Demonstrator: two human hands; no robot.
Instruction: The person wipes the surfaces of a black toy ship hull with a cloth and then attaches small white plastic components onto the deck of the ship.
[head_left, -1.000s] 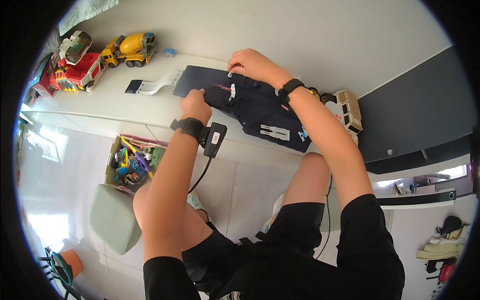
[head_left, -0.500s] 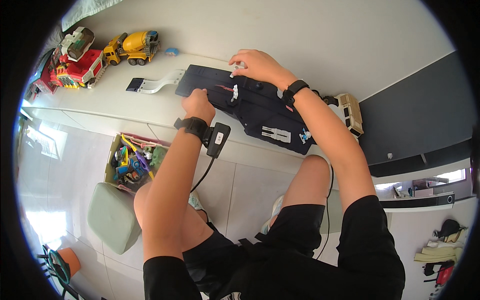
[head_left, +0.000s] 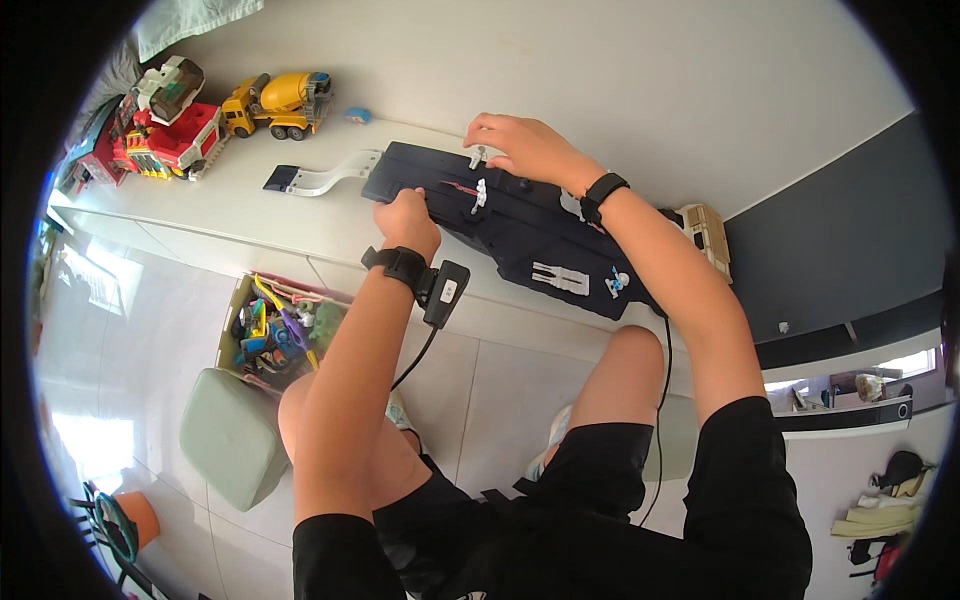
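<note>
A long dark navy plastic toy (head_left: 450,205), flat and wing-like, lies on the white ledge. My left hand (head_left: 407,222) is closed on its near edge, towards the left end. Over the toy's far edge, my right hand (head_left: 525,148) has its thumb and fingers bent round a small white toy piece (head_left: 477,157); the grip is partly hidden. Between my hands, a small white figure (head_left: 480,195) stands on the toy beside a thin red mark. A flat white piece (head_left: 561,279) and a small white-and-blue figure (head_left: 617,283) are on its right part. A curved white strip (head_left: 335,175) extends from its left end.
On the ledge (head_left: 215,220) stand a yellow toy mixer truck (head_left: 290,105), a red toy truck (head_left: 180,140) and a tan toy vehicle (head_left: 706,240). Below are a toy-filled bin (head_left: 230,335) and a pale green stool (head_left: 230,435). A cable (head_left: 415,362) hangs from my left wrist device.
The whole view has shifted slightly. My right hand and the white piece sit a little lower against the toy. My left hand keeps its place on the near edge.
</note>
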